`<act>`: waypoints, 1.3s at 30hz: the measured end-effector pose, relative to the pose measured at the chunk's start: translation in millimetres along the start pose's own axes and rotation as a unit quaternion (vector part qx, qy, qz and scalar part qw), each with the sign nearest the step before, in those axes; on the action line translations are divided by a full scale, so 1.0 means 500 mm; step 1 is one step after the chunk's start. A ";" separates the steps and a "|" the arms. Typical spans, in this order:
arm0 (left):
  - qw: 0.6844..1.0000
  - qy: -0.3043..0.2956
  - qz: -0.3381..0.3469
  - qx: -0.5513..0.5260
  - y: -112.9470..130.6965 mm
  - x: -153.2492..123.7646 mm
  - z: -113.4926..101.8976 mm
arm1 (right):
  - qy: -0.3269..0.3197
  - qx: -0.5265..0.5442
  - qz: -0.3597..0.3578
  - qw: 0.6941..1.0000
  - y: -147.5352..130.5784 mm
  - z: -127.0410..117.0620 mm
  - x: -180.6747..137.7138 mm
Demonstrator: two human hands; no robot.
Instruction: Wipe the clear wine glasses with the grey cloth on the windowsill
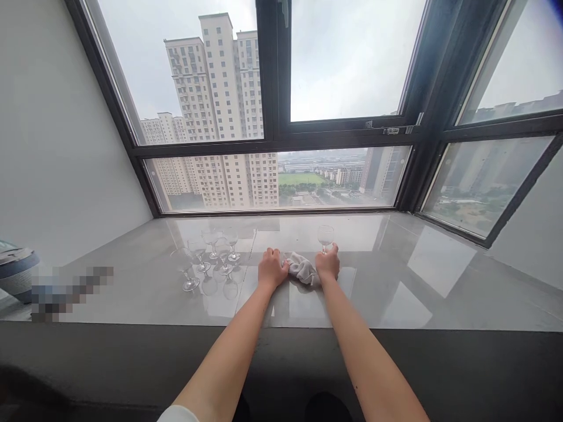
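A small stemmed glass (326,235) stands upright above the sill at centre right. My right hand (328,265) is closed round its stem and base. Between my two hands lies a crumpled grey-white cloth (302,269). My left hand (271,271) has its fingers curled and its thumb against the cloth's left end; the fingers hide how much of it is gripped. Farther left, several similar clear glasses stand upright in a loose group, among them a front glass (190,283) and a back right glass (233,255).
The glossy tiled window sill (378,293) reflects the light and ends in a front edge towards me. A dark window frame (272,146) rises behind it. At the far left sit a rounded blue-grey container (20,272) and a blurred-out patch.
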State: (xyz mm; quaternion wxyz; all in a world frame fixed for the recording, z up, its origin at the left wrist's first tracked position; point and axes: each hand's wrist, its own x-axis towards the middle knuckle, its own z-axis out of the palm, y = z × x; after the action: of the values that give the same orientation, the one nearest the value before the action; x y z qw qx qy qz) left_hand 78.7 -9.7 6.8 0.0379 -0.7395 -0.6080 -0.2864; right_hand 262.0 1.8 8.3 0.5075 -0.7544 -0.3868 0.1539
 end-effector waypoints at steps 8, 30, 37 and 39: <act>1.000 -0.003 -0.021 0.003 0.005 0.000 -0.010 | 0.117 -0.008 -0.116 0.986 -0.026 -0.014 -0.063; 0.885 0.131 -0.418 -0.160 -0.242 -0.039 -0.132 | -0.197 -0.163 -0.362 0.896 -0.016 0.022 -0.098; 0.924 0.067 -0.354 -0.131 -0.248 -0.034 -0.123 | -0.194 -0.155 -0.389 0.887 -0.021 0.018 -0.105; 0.945 0.044 -0.297 -0.128 -0.238 -0.040 -0.113 | -0.146 -0.182 -0.363 0.902 -0.023 0.020 -0.107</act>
State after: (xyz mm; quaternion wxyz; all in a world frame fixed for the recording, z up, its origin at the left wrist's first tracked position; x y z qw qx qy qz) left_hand -54.0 -19.5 9.9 -0.1170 -0.5105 -0.7559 -0.3928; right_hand 215.8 -29.2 5.4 0.3199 -0.6106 -0.7244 -0.0058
